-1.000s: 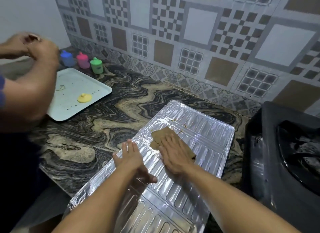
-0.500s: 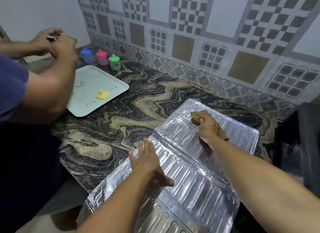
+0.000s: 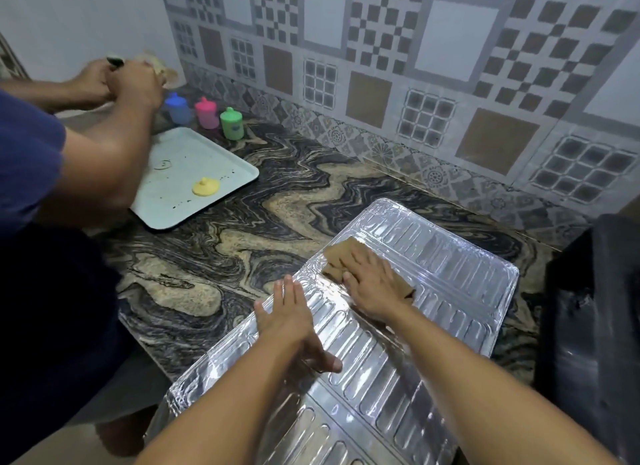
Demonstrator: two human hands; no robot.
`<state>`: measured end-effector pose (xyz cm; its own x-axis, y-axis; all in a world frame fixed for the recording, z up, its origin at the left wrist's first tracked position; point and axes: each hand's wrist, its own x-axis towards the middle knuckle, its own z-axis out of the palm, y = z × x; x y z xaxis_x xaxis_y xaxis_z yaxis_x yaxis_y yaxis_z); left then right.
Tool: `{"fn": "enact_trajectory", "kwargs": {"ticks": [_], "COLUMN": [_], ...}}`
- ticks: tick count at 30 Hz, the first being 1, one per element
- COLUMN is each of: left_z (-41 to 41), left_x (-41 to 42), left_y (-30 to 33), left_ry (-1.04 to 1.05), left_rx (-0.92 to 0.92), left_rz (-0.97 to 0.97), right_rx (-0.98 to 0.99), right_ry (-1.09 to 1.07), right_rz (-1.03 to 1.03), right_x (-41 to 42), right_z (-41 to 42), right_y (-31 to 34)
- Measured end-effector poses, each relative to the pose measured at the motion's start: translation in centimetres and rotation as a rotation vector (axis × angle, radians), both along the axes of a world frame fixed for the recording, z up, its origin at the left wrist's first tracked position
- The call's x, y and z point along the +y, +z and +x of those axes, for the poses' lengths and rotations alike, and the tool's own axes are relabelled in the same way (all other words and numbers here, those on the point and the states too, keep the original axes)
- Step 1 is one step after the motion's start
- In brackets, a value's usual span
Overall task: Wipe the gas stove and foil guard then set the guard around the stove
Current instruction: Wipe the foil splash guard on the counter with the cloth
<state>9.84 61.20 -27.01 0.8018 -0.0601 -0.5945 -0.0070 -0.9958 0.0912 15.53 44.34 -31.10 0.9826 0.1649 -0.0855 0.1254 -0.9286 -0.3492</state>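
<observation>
The silver ribbed foil guard [image 3: 450, 277] lies flat on the marble counter, its near end hanging over the counter's front edge. My right hand [image 3: 372, 282] presses flat on a brown cloth [image 3: 337, 256] at the guard's far left part. My left hand [image 3: 291, 321] lies flat, fingers straight, on the guard's left edge and holds it down. The black gas stove [image 3: 592, 312] stands at the right edge of the view, only partly visible.
Another person in a blue sleeve [image 3: 27, 153] works at the left over a pale tray [image 3: 194, 173] with a yellow lid [image 3: 205, 187]. Blue [image 3: 177, 108], pink [image 3: 206, 113] and green [image 3: 231, 123] small jars stand by the tiled wall [image 3: 381, 66].
My right hand slid the cloth back toward me and leftward across the guard from its far end. My left hand stayed put. The other person's hands kept moving at the left.
</observation>
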Motion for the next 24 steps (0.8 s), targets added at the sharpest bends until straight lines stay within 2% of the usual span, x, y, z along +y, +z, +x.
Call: {"fn": "enact_trajectory", "kwargs": {"ticks": [3, 7, 8, 10, 13, 15, 18, 24], "left_z": [0.0, 0.0, 0.0, 0.1, 0.0, 0.1, 0.1, 0.4], "left_x": [0.1, 0.0, -0.1, -0.2, -0.1, 0.0, -0.1, -0.1], "left_y": [-0.1, -0.2, -0.1, 0.0, 0.1, 0.1, 0.1, -0.3], "left_ry": [-0.013, -0.010, -0.005, 0.004, -0.005, -0.010, -0.020, -0.020], "left_rx": [-0.001, 0.003, 0.003, 0.007, 0.016, 0.016, 0.027, 0.052], "left_rz": [0.013, 0.013, 0.012, 0.007, 0.016, 0.018, 0.035, 0.064], "right_rx": [0.048, -0.051, -0.060, -0.033, -0.047, -0.036, -0.026, -0.057], "right_ry": [-0.124, -0.428, -0.419, -0.269, 0.006, 0.056, 0.020, -0.089], "right_rz": [0.001, 0.227, 0.302, 0.378, 0.199, 0.064, -0.046, -0.057], "right_x": [-1.6, -1.5, -0.5, 1.8, 3.2, 2.3, 0.3, -1.8], "right_z": [3.7, 4.6, 3.6, 1.5, 0.3, 1.6, 4.1, 7.9], "right_y": [-0.4, 1.0, 1.4, 1.3, 0.1, 0.1, 0.3, 1.1]}}
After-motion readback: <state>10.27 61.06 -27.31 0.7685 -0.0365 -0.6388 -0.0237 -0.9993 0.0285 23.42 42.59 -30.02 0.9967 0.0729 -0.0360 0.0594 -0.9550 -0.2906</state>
